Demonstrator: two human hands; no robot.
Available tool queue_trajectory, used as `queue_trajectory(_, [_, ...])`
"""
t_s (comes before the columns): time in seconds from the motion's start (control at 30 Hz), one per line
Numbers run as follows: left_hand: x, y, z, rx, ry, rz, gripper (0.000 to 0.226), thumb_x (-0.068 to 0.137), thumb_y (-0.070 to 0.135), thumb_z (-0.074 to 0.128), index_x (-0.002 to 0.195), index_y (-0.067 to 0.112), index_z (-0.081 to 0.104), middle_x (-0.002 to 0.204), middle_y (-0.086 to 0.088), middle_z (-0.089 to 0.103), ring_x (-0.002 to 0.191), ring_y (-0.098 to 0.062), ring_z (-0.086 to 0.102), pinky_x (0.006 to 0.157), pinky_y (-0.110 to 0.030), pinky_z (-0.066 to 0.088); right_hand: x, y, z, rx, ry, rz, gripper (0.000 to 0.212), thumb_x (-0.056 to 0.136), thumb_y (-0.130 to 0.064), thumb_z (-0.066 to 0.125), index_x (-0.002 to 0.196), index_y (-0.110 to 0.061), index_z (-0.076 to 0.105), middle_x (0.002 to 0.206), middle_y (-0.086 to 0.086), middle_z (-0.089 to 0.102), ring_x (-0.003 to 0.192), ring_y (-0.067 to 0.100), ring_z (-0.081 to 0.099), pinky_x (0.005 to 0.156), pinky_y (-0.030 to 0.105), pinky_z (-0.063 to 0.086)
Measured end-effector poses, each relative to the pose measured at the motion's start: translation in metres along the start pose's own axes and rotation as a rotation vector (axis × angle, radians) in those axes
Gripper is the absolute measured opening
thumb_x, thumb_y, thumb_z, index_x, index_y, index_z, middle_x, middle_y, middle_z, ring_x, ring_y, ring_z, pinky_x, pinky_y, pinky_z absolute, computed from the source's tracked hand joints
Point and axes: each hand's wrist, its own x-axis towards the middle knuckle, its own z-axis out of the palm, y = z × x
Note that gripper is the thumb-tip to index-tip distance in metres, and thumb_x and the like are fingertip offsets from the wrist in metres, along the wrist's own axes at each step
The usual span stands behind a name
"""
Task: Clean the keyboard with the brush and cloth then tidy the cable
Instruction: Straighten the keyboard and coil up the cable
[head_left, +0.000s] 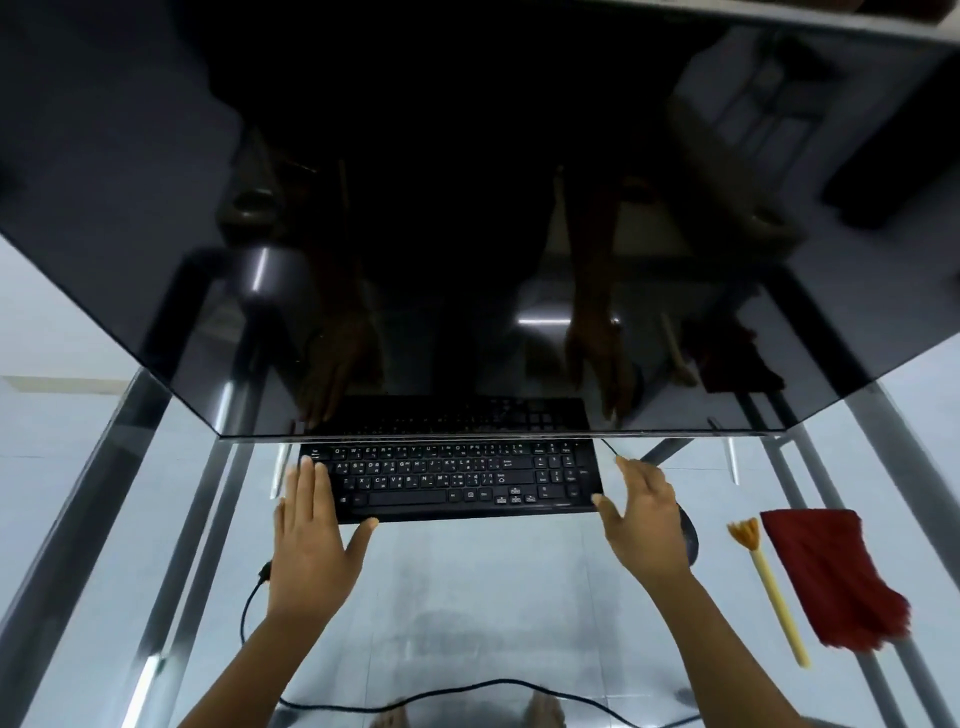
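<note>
A black keyboard (452, 480) lies on a glass desk (467, 597), its far edge tucked under a large dark monitor (467, 208). My left hand (311, 540) rests flat at the keyboard's left end, fingers spread, thumb at the front edge. My right hand (644, 519) hovers open at the right end, touching or nearly touching the corner. A black cable (249, 603) loops from the left and runs along the desk's near edge. A yellow-handled brush (769, 587) and a red cloth (831, 577) lie to the right.
A dark mouse (688, 535) sits partly hidden behind my right hand. The monitor overhangs the back of the desk and mirrors my hands. Metal desk legs (156, 519) and a pale floor show through the glass, with feet visible below.
</note>
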Motion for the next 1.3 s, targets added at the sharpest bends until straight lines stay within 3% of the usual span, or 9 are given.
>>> queue_trajectory(0.13, [-0.015, 0.039, 0.020, 0.053, -0.090, 0.219, 0.079, 0.093, 0.057, 0.027, 0.151, 0.004, 0.019, 0.161, -0.007, 0.011, 0.150, -0.019, 0.000, 0.120, -0.035, 0.003, -0.011, 0.039, -0.027, -0.074, 0.102, 0.092, 0.055, 0.080, -0.006, 0.078, 0.131, -0.001, 0.059, 0.126, 0.025, 0.057, 0.112, 0.045, 0.056, 0.095, 0.052, 0.046])
queue_trajectory(0.23, [-0.019, 0.073, 0.039, 0.091, -0.178, 0.340, 0.072, 0.095, 0.054, 0.026, 0.148, 0.005, 0.029, 0.159, -0.006, 0.018, 0.149, -0.017, 0.006, 0.118, -0.036, 0.004, -0.018, 0.062, -0.032, -0.124, 0.045, 0.070, 0.058, 0.075, -0.011, 0.081, 0.129, -0.005, 0.061, 0.123, 0.025, 0.059, 0.106, 0.044, 0.060, 0.091, 0.048, 0.048])
queue_trajectory(0.37, [-0.014, 0.103, 0.058, 0.155, -0.232, 0.443, 0.068, 0.097, 0.053, 0.022, 0.145, 0.007, 0.039, 0.157, -0.004, 0.024, 0.147, -0.016, 0.011, 0.117, -0.041, 0.003, -0.013, 0.066, -0.030, -0.063, -0.034, 0.047, 0.049, 0.086, -0.010, 0.069, 0.134, -0.011, 0.058, 0.132, 0.020, 0.055, 0.111, 0.041, 0.058, 0.090, 0.045, 0.054])
queue_trajectory(0.47, [-0.008, 0.110, 0.066, 0.146, -0.209, 0.431, 0.066, 0.096, 0.051, 0.023, 0.144, 0.008, 0.039, 0.157, -0.003, 0.025, 0.148, -0.013, 0.005, 0.118, -0.042, -0.002, 0.002, 0.061, -0.039, -0.070, 0.008, 0.098, 0.047, 0.094, -0.015, 0.062, 0.140, -0.012, 0.053, 0.138, 0.012, 0.053, 0.119, 0.032, 0.052, 0.097, 0.036, 0.043])
queue_trajectory(0.6, [-0.006, 0.113, 0.071, 0.129, -0.179, 0.428, 0.067, 0.096, 0.050, 0.024, 0.144, 0.007, 0.039, 0.158, -0.004, 0.024, 0.149, -0.013, 0.004, 0.118, -0.043, -0.002, 0.025, 0.059, -0.046, -0.059, -0.003, 0.175, 0.047, 0.099, -0.023, 0.055, 0.145, -0.018, 0.045, 0.146, 0.001, 0.044, 0.128, 0.023, 0.043, 0.091, 0.031, 0.039])
queue_trajectory(0.83, [-0.007, 0.110, 0.072, 0.096, -0.199, 0.428, 0.069, 0.096, 0.051, 0.023, 0.148, 0.006, 0.030, 0.159, -0.002, 0.019, 0.149, -0.014, 0.006, 0.120, -0.043, -0.002, 0.046, 0.070, -0.044, 0.016, 0.046, 0.208, 0.048, 0.099, -0.020, 0.056, 0.145, -0.013, 0.045, 0.146, 0.007, 0.044, 0.130, 0.027, 0.041, 0.104, 0.036, 0.041])
queue_trajectory(1.3, [-0.005, 0.107, 0.068, 0.114, -0.224, 0.455, 0.068, 0.097, 0.050, 0.023, 0.150, 0.007, 0.027, 0.160, -0.001, 0.018, 0.149, -0.014, 0.007, 0.120, -0.043, 0.001, 0.055, 0.076, -0.037, 0.017, 0.065, 0.179, 0.048, 0.101, -0.022, 0.054, 0.146, -0.013, 0.043, 0.148, 0.008, 0.042, 0.132, 0.027, 0.039, 0.104, 0.040, 0.044])
